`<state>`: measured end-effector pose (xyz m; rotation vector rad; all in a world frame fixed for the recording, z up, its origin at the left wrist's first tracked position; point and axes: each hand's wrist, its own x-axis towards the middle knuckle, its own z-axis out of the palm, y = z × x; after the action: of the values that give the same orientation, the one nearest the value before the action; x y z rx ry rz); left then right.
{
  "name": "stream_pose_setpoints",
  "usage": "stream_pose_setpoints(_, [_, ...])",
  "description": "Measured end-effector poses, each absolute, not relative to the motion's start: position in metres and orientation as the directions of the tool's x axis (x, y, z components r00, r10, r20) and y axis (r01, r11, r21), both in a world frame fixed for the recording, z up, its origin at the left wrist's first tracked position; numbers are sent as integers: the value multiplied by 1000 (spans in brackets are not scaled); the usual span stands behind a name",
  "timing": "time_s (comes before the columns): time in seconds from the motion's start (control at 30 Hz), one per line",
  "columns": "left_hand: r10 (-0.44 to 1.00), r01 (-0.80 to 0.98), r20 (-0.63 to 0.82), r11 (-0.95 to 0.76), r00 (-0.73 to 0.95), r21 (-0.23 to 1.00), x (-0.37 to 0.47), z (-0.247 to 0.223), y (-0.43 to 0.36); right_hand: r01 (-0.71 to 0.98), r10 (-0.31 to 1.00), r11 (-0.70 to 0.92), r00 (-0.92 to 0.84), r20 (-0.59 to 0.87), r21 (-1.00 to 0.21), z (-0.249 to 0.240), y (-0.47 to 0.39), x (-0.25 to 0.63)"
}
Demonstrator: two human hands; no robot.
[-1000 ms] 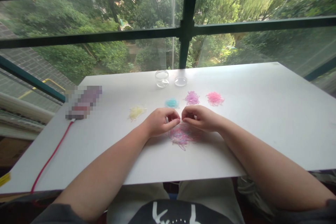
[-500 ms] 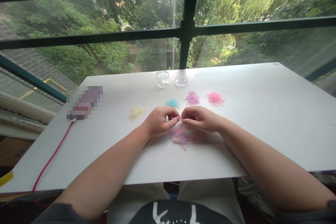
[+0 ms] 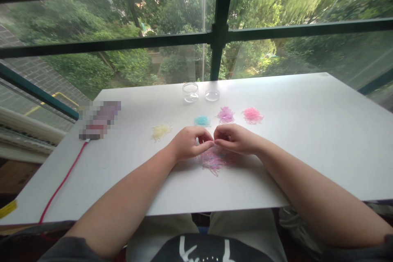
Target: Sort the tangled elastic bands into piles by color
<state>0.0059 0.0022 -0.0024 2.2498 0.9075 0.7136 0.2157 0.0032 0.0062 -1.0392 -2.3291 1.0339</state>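
L hand (image 3: 188,143) & R hand (image 3: 238,139) both curled to a pinch, tips nearly meeting; can't tell if they grip anything. Just below, partly hidden by them: mixed pastel heap of thin, stringy bits (image 3: 215,163). Beyond, L to R: pale-yellow heap (image 3: 161,132), aqua heap (image 3: 202,121), purple heap (image 3: 225,115), pink heap (image 3: 252,116), same texture. Further back: clear round jar (image 3: 190,93), clear shallow disc (image 3: 212,96). Smooth white tabletop (image 3: 313,139); red cable (image 3: 65,180) + pixelated obj. (image 3: 101,119) far L.

No readable text. Yellow strip (image 3: 8,209), lower left: illegible. White print (image 3: 227,249) on dark shirt (image 3: 205,245), bottom centre: cut off, no clear letters.
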Motion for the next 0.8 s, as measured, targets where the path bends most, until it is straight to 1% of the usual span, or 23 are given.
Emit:
stream_pose_setpoints(0.3, [765, 448, 232, -562, 601, 695, 7, -2, 2, 499, 751, 475, -659, 38, -725, 5, 4, 216])
stream_pose_setpoints(0.57, [754, 432, 262, -584, 603, 687, 7, -2, 2, 487, 720, 477, -694, 7, -731, 6, 3, 217])
stream_pose_setpoints(0.7, [747, 428, 274, -596, 605, 679, 7, -2, 2, 505, 736, 496, -676, 33, -706, 7, 3, 216])
stream_pose_setpoints(0.8, [764, 442, 253, -572, 594, 691, 6, -2, 2, 509, 743, 489, -668, 32, -708, 7, 2, 216])
